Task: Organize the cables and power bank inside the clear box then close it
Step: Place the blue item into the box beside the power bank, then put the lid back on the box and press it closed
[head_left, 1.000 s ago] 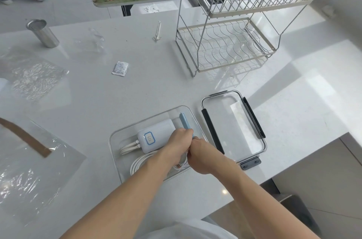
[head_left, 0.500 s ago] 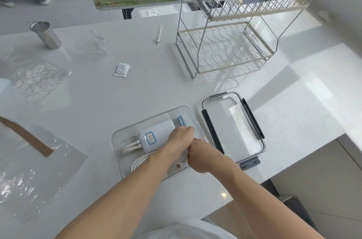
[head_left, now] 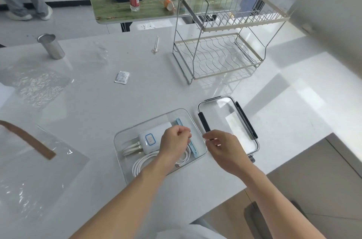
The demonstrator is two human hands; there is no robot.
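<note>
Risk | cable (head_left: 148, 162) loop by my left hand (head_left: 175, 140) (curled, grip unclear) may foul lid (head_left: 228, 121) | right hand (head_left: 221, 145) loose, empty, hands apart

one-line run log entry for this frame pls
stage: packing | clear plastic box: open, holds white power bank, coiled white cable | clear lid: on counter, right of box | left hand: over box | right hand: by lid

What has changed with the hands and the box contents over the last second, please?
The hands have separated: the right hand moved right, out over the box rim toward the lid. The left hand stays above the blue item, which has gone from propped up to flat in the clear box. Power bank and white cable are unmoved.
</note>
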